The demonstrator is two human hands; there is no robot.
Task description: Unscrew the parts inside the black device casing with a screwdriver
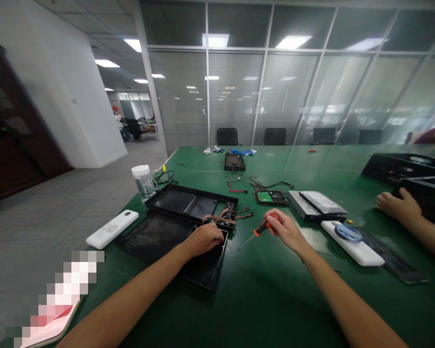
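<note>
My right hand [281, 227] is closed around the red-and-black handle of a screwdriver [261, 226]. The screwdriver's shaft points down and left over the green table. My left hand [205, 239] has its fingers curled together at the right part of a flat black panel [148, 234]; what they pinch, if anything, is hidden. Behind that panel lies a shallow black casing [170, 200] with rectangular openings. A bundle of multicoloured cables [223, 216] spills over the casing's right end, close to my left fingers.
A bottle [143, 183] and a white oblong device [112, 229] stand left. A green circuit board [264, 196], a silver drive-like box [304, 208] and another white device [369, 251] lie right. Another person's hand [400, 205] touches a black case [431, 195] at far right.
</note>
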